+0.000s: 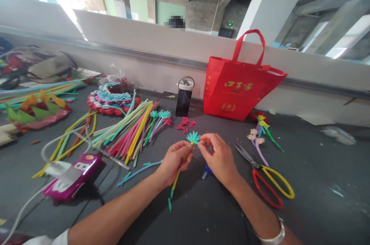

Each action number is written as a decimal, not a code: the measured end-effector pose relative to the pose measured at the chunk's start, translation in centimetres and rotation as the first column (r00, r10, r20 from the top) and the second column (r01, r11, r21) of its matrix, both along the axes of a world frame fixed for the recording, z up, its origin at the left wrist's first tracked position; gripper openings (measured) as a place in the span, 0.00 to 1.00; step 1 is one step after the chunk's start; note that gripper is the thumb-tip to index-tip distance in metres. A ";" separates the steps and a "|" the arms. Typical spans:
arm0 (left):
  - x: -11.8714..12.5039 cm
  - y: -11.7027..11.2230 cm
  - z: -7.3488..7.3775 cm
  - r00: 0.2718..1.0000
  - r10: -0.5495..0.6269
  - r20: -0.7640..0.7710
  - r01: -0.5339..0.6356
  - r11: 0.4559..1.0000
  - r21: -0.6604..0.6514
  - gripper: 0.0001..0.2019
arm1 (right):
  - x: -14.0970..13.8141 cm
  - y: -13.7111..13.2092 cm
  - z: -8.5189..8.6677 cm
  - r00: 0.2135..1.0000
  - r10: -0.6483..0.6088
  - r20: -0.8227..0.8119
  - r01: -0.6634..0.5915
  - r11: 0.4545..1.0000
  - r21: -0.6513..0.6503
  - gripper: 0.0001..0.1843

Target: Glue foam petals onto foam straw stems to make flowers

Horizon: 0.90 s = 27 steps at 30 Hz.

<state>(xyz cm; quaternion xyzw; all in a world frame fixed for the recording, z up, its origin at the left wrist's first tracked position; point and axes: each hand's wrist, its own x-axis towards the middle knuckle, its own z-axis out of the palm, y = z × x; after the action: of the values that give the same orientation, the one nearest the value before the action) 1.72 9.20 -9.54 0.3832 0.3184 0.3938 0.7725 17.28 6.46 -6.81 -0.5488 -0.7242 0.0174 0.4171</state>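
Note:
Between my two hands, over the dark table, is a teal flower (193,137) made of fuzzy pipe cleaner, with a bit of yellow at its base. My left hand (174,161) is closed around it just under the petals. A yellow pipe-cleaner stem (176,180) hangs down below that hand. The fingertips of my right hand (218,157) pinch together at the flower's right-hand petals; the exact contact is partly hidden by the fingers. Small teal pieces (169,204) and a bent blue pipe cleaner (140,171) lie near my left wrist.
Scissors (254,164) lie right of my right hand, beside finished flowers (257,135). A red bag (239,88) and a dark cup (184,98) stand behind. Loose pipe cleaners (127,133), pink pieces (185,122) and a purple power strip (76,177) occupy the table.

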 end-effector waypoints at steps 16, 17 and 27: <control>0.2 -0.3 0.3 0.994 0.042 -0.098 -0.037 0.998 0.049 0.10 | 0.0 0.1 -0.2 0.998 -0.052 0.019 0.053 0.997 -0.049 0.10; 0.2 -0.3 0.3 0.994 0.043 -0.103 -0.038 0.998 0.052 0.10 | -0.1 0.1 -0.2 0.998 -0.059 0.018 0.060 0.997 -0.049 0.10; 0.2 -0.2 0.3 0.982 0.069 -0.173 -0.050 0.992 0.112 0.08 | -0.2 0.1 -0.3 0.984 -0.120 -0.133 0.101 0.985 -0.137 0.18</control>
<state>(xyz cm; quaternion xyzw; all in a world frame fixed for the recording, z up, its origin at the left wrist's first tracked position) 1.96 9.00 -9.28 0.4478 0.3754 0.3979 0.7073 17.04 6.57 -7.14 -0.6115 -0.6586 0.0797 0.4312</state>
